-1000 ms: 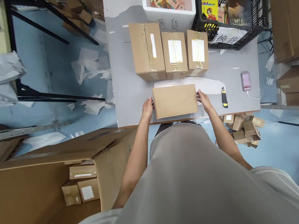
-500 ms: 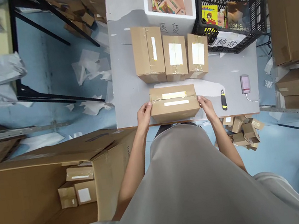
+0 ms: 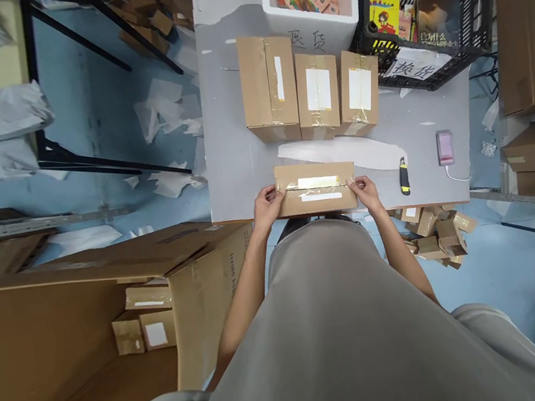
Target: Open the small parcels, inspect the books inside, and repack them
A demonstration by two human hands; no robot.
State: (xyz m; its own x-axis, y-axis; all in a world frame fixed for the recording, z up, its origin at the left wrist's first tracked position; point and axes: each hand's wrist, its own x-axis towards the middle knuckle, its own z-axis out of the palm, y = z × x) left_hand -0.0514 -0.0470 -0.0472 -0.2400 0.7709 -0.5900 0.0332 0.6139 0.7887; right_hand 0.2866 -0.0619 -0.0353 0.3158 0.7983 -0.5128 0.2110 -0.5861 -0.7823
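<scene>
A taped cardboard box [image 3: 318, 203] with two white label strips lies at the front edge of the grey table [image 3: 233, 165]. My left hand [image 3: 267, 206] grips its left end, fingers over the top corner. At the opposite end my right hand [image 3: 364, 192] holds the right corner between thumb and fingers. Behind this box stand three more taped cartons: a larger one [image 3: 269, 87] on the left, a middle one [image 3: 316, 91] and a right one [image 3: 359, 91]. A black and yellow utility knife [image 3: 404, 178] lies to the right of my right hand.
A phone [image 3: 445, 147] on a cable lies at the table's right. At the back stand a white bin [image 3: 316, 18] and a black crate [image 3: 433, 68], both holding books. A big open carton [image 3: 212, 301] with small boxes inside is at lower left. Cardboard boxes [image 3: 436, 233] litter the floor.
The box has tipped toward me and shifted slightly, so less of its front face shows. Both hands have moved further onto its top corners. The camera view has shifted a little.
</scene>
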